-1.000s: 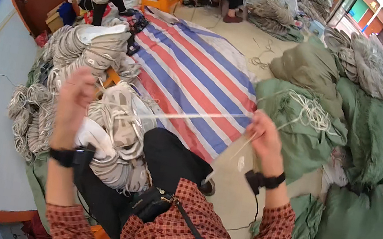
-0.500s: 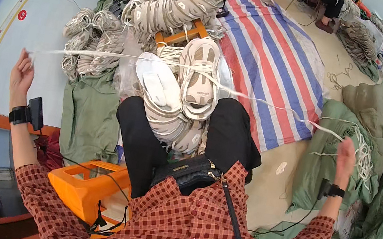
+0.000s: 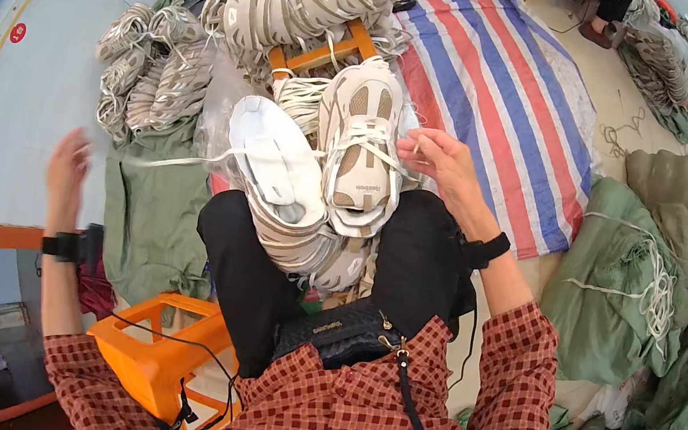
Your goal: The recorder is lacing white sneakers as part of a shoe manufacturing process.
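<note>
A beige and white sneaker [image 3: 358, 150] lies sole down between my knees, toe toward me. Its white shoelace [image 3: 190, 161] crosses the tongue and trails left over the white insole of a second shoe [image 3: 269, 149]. My right hand [image 3: 446, 166] is at the sneaker's right side, thumb and fingers pinched on what looks like the other lace end. Out to the left, my left hand [image 3: 68, 171] is raised and smeared by motion; the lace's left end fades out short of it, so I cannot make out whether its fingers hold anything.
Strings of stacked shoes [image 3: 305, 6] lie ahead, with more laced pairs [image 3: 160, 69] to the left. A wooden stool frame [image 3: 327, 50] stands among them. At right are a striped sheet [image 3: 505, 106] and green sacks [image 3: 612, 284]. An orange plastic stool [image 3: 161, 348] is by my left side.
My right hand has come in from far right to the sneaker. My left hand has dropped a little and shifted right. The lace, earlier stretched wide across both sides, now trails slack to the left.
</note>
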A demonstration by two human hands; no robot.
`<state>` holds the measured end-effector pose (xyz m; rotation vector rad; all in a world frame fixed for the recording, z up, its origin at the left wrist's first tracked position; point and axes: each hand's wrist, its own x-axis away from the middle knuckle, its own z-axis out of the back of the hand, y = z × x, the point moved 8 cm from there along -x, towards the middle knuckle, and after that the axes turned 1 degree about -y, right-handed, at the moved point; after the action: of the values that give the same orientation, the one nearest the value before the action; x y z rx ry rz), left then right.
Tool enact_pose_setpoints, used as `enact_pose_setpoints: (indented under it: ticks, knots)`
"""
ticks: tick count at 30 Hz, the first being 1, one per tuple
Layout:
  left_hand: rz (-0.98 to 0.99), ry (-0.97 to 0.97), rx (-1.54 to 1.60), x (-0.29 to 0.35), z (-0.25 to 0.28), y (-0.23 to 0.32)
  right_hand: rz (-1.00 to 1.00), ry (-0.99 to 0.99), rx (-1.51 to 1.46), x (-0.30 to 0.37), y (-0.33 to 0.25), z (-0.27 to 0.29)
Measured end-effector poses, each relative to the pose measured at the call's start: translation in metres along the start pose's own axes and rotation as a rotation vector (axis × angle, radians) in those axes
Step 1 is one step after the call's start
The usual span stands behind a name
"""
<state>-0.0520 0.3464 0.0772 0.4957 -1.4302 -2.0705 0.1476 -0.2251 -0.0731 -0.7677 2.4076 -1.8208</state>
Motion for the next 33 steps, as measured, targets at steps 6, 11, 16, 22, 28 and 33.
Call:
enact_pose_setpoints:
  ticks: [6, 11, 16, 22, 28, 33]
  knots:
    - [0.193, -0.637, -0.151, 0.124, -0.274, 0.037, 0.107, -0.006, 0.155, -0.010, -0.004, -0.005]
    - [-0.079, -0.714, -0.167, 0.137, -0.362, 0.038, 0.104, 0.072, 0.233, -0.008, 0.011, -0.004]
    - [-0.136, -0.552, -0.303, 0.114, -0.371, 0.037, 0.301, 0.104, 0.625, -0.006, -0.007, -0.019]
    - [-0.373, -0.426, -0.473, 0.114, -0.371, 0.048, 0.879, 0.154, 1.290, 0.028, -0.046, -0.068]
    - [-0.565, -0.395, -0.611, 0.127, -0.382, 0.066, 0.224, 0.090, 0.641, -0.012, 0.002, -0.017]
    - [-0.775, -0.386, -0.769, 0.131, -0.396, 0.067, 0.227, 0.151, 0.657, -0.004, -0.002, -0.025]
